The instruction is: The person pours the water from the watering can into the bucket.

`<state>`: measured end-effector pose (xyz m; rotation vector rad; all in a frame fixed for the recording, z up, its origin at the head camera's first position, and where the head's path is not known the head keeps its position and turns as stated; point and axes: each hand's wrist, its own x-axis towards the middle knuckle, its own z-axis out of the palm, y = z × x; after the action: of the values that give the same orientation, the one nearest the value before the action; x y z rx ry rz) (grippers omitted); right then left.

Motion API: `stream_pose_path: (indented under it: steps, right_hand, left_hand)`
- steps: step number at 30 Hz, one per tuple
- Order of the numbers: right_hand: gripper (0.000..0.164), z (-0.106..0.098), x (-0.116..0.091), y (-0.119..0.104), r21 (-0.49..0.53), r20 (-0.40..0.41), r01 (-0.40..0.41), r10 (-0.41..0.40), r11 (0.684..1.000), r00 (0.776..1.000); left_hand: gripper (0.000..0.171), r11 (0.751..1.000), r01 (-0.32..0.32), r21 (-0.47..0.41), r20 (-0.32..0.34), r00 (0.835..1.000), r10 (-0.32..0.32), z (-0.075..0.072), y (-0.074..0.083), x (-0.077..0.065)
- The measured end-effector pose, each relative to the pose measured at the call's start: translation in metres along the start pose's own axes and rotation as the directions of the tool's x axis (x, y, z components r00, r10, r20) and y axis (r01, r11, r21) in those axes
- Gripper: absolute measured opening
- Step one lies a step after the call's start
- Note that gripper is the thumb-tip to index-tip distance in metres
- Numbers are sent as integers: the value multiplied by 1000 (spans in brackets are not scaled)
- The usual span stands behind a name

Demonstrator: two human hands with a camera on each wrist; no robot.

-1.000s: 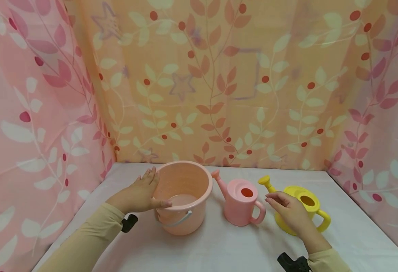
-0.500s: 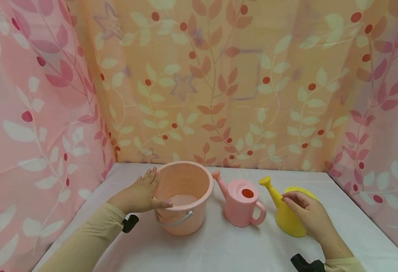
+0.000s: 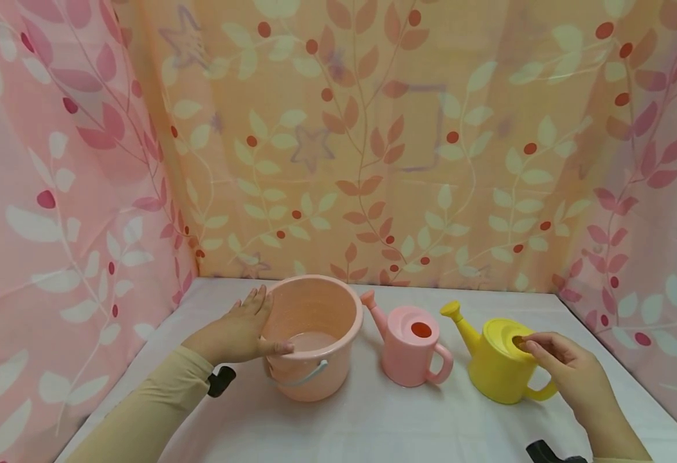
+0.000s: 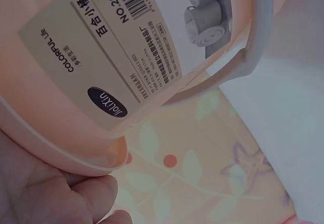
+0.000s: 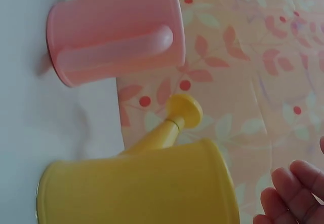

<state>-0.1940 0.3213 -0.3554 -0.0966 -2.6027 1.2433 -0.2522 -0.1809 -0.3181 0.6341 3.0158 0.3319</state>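
My left hand (image 3: 235, 331) rests on the left rim of a peach plastic bucket (image 3: 315, 370), fingers straight and thumb across the front rim. In the left wrist view, fingers (image 4: 96, 196) lie against the rim, close to the bucket's printed label (image 4: 109, 46). Over the top right of a yellow watering can (image 3: 497, 376) hovers my right hand (image 3: 575, 373), its loosely bent fingertips overlapping the filling hole in the head view. In the right wrist view those fingers (image 5: 298, 188) are apart from the can's body, and nothing shows in them. Part of the can's handle is hidden.
A pink watering can (image 3: 409, 357) stands between the bucket and the yellow can, its spout towards the bucket. A white cloth (image 3: 373, 427) covers the table. Patterned curtains (image 3: 338, 161) enclose the back and sides.
My right hand has moved right, from beside the yellow can's spout across its body to the filling hole. The left hand stays on the bucket; the bucket and cans have not moved.
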Motion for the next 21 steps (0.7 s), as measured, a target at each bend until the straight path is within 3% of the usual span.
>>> stream_pose_path:
  steps: [8,12,21]
  right_hand:
    - [49,-11,1,28,77,-71,-36,42,996,997]
    - [51,-13,0,40,146,-71,-93,104,985,992]
    - [57,-14,-1,56,19,-104,-216,217,976,971]
  left_hand:
    - [114,1000,-1,-7,-9,1000,1,0,1,0]
    - [116,1000,2,4,-10,1000,-2,1,-1,0]
    - [117,1000,6,5,-6,1000,-6,1,0,0]
